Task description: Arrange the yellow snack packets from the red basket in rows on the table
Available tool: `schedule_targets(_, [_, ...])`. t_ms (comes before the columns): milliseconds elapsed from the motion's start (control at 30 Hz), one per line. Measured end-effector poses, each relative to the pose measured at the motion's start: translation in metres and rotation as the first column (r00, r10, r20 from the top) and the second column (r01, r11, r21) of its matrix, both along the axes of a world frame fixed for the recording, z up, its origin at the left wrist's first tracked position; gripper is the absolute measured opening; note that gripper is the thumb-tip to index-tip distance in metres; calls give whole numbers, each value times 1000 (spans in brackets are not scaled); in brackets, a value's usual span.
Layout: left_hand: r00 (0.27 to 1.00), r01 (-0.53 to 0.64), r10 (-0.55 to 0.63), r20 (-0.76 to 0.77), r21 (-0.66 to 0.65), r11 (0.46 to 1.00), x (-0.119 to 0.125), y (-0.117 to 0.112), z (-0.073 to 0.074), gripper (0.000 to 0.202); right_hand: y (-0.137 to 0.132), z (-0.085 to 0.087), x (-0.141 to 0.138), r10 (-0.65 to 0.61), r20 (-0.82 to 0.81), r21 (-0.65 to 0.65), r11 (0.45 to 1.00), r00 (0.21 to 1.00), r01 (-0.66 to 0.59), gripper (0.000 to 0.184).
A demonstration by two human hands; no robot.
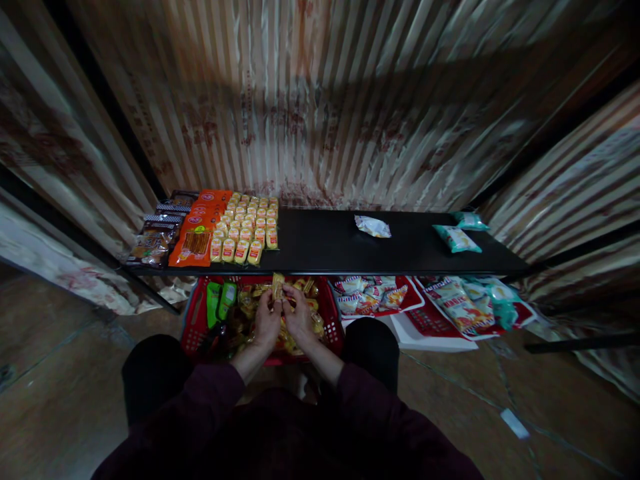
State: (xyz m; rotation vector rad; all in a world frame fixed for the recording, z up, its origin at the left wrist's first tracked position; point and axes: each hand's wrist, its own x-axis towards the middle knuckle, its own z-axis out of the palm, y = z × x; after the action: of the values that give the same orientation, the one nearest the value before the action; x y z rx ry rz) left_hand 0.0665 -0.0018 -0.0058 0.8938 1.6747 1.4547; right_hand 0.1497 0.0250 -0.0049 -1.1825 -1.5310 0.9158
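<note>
Both my hands meet over a red basket [336, 327] filled with small gold-wrapped snacks. Between them they hold one small gold-wrapped snack [278, 285] upright, close to the shelf's front edge. My left hand [268, 319] closes on its lower left side, and my right hand [299, 315] closes on its lower right side. On the shelf just beyond, similar small wrapped snacks [242, 230] stand in tight rows. Two green packets [221, 300] lie in the left part of the basket.
The black shelf [320, 243] also bears orange packets [200, 230], dark brown packets [159, 233], a white packet [373, 227] and two teal packets [457, 239]. More red baskets [425, 319] with snack bags sit below right. A black post [110, 93] stands at left.
</note>
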Motion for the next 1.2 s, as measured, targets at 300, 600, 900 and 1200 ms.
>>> schedule_targets(300, [999, 12, -11, -43, 36, 999, 3, -6, 9, 36, -6, 15, 0, 39, -174, -197, 978, 984, -73, 31])
schedule_targets(600, [995, 45, -37, -97, 87, 995, 5, -13, 8, 40, -7, 16, 2, 75, -219, -261, 956, 973, -133, 45])
schedule_targets(900, [984, 34, -17, -179, 91, 995, 4, -11, 9, 40, -5, 17, -1, 68, -224, -254, 959, 972, -125, 48])
schedule_targets(1200, [975, 29, -5, -223, 105, 994, 7, -13, 9, 40, -3, 13, -3, 34, -252, -290, 951, 967, -110, 44])
